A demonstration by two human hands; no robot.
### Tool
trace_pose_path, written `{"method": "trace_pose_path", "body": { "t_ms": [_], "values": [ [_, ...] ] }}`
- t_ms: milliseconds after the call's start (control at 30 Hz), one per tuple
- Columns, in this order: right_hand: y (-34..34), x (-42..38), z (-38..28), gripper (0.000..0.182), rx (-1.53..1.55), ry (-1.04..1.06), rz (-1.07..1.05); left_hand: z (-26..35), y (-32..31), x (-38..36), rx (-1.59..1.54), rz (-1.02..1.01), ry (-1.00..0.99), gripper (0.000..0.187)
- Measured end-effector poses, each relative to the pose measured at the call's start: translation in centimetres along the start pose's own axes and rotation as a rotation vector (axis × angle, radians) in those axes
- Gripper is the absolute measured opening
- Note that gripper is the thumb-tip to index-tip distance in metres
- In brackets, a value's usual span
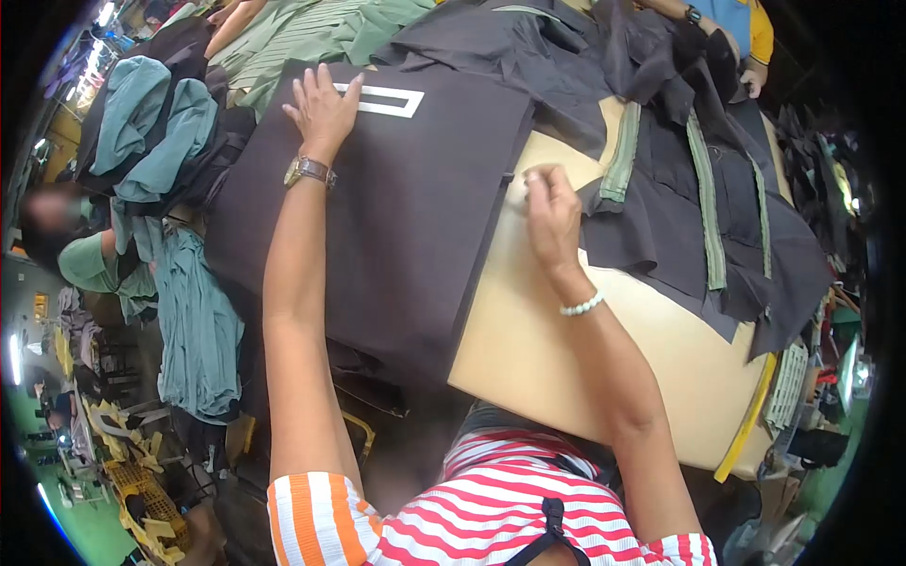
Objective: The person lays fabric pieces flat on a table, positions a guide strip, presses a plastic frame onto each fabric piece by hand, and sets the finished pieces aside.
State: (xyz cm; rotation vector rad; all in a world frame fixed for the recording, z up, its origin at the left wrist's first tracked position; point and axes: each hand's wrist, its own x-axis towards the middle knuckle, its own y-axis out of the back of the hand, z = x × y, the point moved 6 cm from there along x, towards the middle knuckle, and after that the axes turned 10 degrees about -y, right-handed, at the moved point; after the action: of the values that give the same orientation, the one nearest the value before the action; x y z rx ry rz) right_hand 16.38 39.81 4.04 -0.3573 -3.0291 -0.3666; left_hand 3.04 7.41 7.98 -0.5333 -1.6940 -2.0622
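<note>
My left hand (324, 108) lies with spread fingers on a dark fabric panel (406, 208), its thumb side at the left end of a white rectangular frame-shaped template (408, 102). The panel covers the left part of a pale tabletop (604, 349). Just right of the panel's edge, my right hand (553, 212) is above the tabletop with its fingers curled together. Something small and pale shows by its fingertips, too blurred to name.
Dark garment pieces with green strips (713, 208) cover the table's right side. Green fabric (293, 42) lies at the back. Teal garments (193, 321) hang at left. A person (755, 38) stands at the back right, another person (85, 255) at far left.
</note>
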Motion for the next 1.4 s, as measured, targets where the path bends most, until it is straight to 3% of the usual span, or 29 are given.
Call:
{"method": "trace_pose_path", "body": {
  "t_ms": [100, 167, 333, 367, 467, 500, 600, 700, 800, 900, 1033, 1167, 1267, 1400],
  "values": [
    [-0.3, -2.8, -1.8, 0.009, -0.201, 0.293, -0.005, 2.7, -0.5, -0.5, -0.09, -0.14, 0.034, 0.087],
    [-0.8, -3.2, -2.2, 0.011, -0.228, 0.381, -0.013, 3.7, -1.0, -1.2, -0.017, -0.229, 0.035, 0.085],
    [-2.2, -4.3, -5.4, 0.026, -0.381, 0.728, -0.1, 3.7, -1.5, -1.5, -0.063, -0.126, 0.035, 0.09],
    [-2.6, -4.9, -6.4, 0.04, -0.391, 0.786, -0.216, 3.6, -1.5, -1.5, -0.059, -0.121, 0.03, 0.092],
    [-5.8, -6.2, -6.8, 0.036, -0.608, 1.058, -0.416, 4.0, -1.1, -1.7, -0.049, -0.121, 0.032, 0.099],
    [-6.6, -6.4, -6.5, 0.033, -0.6, 1.07, -0.517, 4.1, -1.1, -1.6, -0.045, -0.122, 0.032, 0.101],
    [-6.9, -6.4, -6.5, 0.032, -0.829, 1.065, -0.464, 4.2, -1.0, -1.6, -0.026, -0.149, 0.04, 0.106],
    [-6.0, -6.5, -5.7, 0.024, -1.284, 0.788, -0.876, 4.2, -1.1, -1.6, -0.046, -0.136, 0.064, 0.105],
    [-1.9, -6.0, -5.5, 0.016, -0.966, 0.863, -0.565, 4.2, -1.2, -1.6, -0.063, -0.143, 0.089, 0.104],
    [1.4, -4.7, -5.9, 0.012, -0.907, 0.868, -0.237, 4.2, -1.2, -1.6, -0.069, -0.141, 0.097, 0.104],
    [1.9, -5.4, -10.1, 0.015, -0.733, 0.949, -0.06, 4.4, -1.0, -1.6, -0.057, -0.161, 0.107, 0.103],
    [-2.3, -10.0, -12.7, 0.013, -0.641, 1.113, -0.235, 4.3, -1.0, -1.7, -0.047, -0.14, 0.101, 0.103],
    [-6.1, -11.4, -11.0, 0.012, -0.575, 1.088, -0.361, 4.3, -1.0, -1.7, -0.042, -0.135, 0.093, 0.102],
    [-8.3, -8.6, -7.7, 0.029, -0.702, 0.916, -0.372, 4.1, -1.1, -1.7, -0.014, -0.126, 0.077, 0.101]
  ]
}}
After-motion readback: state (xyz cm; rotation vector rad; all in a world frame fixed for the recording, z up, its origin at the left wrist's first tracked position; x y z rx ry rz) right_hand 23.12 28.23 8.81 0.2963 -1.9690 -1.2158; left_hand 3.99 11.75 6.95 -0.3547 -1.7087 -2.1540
